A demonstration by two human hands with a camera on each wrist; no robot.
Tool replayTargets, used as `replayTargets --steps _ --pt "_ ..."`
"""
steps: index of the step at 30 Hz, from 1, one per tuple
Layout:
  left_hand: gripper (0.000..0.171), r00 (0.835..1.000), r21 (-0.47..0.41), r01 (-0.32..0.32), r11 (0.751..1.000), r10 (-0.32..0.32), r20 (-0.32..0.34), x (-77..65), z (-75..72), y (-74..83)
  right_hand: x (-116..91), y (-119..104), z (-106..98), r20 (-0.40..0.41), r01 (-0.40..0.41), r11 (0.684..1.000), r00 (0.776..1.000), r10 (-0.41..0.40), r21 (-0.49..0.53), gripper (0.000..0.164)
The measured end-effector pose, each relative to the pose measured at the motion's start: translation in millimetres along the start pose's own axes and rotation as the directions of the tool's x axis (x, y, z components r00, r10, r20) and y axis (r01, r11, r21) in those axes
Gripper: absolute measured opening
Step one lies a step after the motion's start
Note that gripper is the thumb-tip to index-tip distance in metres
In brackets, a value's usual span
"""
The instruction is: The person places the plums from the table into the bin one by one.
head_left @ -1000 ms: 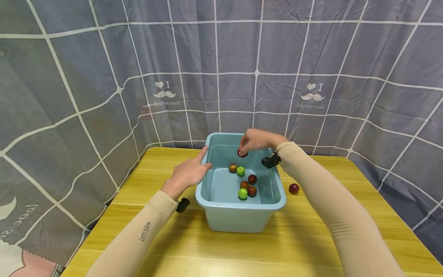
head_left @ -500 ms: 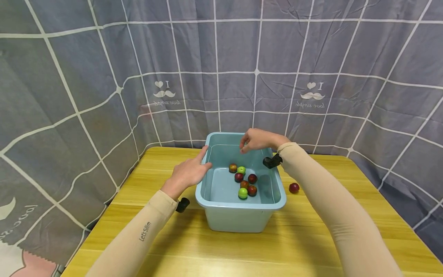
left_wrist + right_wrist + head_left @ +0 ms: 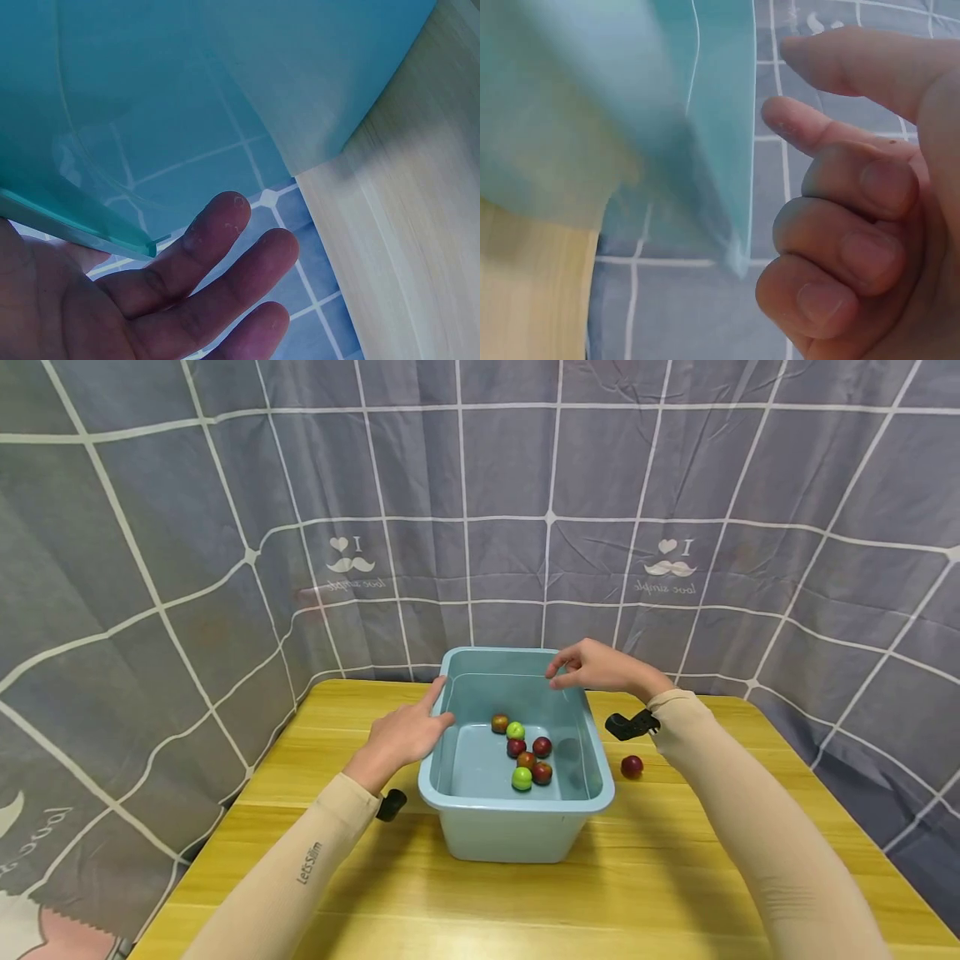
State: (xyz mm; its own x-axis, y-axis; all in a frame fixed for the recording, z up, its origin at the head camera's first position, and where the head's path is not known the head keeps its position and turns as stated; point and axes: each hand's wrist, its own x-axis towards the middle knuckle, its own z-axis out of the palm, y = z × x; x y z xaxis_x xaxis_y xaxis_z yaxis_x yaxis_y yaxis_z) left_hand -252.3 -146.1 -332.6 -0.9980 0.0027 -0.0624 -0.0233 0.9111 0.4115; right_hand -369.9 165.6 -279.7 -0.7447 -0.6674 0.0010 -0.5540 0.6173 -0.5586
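Observation:
A light blue plastic tub [image 3: 517, 805] stands on the wooden table. On its floor lie several small round fruits, dark red ones [image 3: 542, 747] like plums and two green ones [image 3: 521, 778]. My left hand [image 3: 401, 731] rests on the tub's left rim, thumb over the edge. In the left wrist view its fingers [image 3: 217, 296] hang loosely straight outside the wall. My right hand [image 3: 600, 667] hovers above the tub's far right corner and holds nothing. In the right wrist view its thumb and index finger [image 3: 840, 60] are apart, with the other fingers curled in.
One more dark red fruit [image 3: 632, 767] lies on the wooden table [image 3: 675, 852], just right of the tub. Behind and on both sides hangs a grey curtain [image 3: 510, 560] with white grid lines.
My right hand has let go of a dark red fruit, which now lies among the others in the tub. That hand has since moved right and its fingertips have parted. The left hand stays put.

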Motion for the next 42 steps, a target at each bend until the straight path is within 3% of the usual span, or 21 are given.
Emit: replayTargets --steps 14,24,42 --pt "0.072 1.0 -0.011 -0.008 1.0 0.008 0.012 -0.6 -0.3 -1.1 -44 38 0 -0.112 -0.083 0.974 0.988 0.108 0.21 0.038" --pt "0.072 1.0 -0.007 -0.009 1.0 0.009 0.01 -0.6 0.3 -1.1 -70 64 11 -0.167 -0.079 0.921 0.974 0.152 0.38 0.037" --pt "0.072 1.0 -0.017 -0.016 1.0 0.016 0.008 -1.0 0.8 -0.1 -95 105 48 -0.232 -0.032 0.852 0.956 0.178 0.523 0.044"
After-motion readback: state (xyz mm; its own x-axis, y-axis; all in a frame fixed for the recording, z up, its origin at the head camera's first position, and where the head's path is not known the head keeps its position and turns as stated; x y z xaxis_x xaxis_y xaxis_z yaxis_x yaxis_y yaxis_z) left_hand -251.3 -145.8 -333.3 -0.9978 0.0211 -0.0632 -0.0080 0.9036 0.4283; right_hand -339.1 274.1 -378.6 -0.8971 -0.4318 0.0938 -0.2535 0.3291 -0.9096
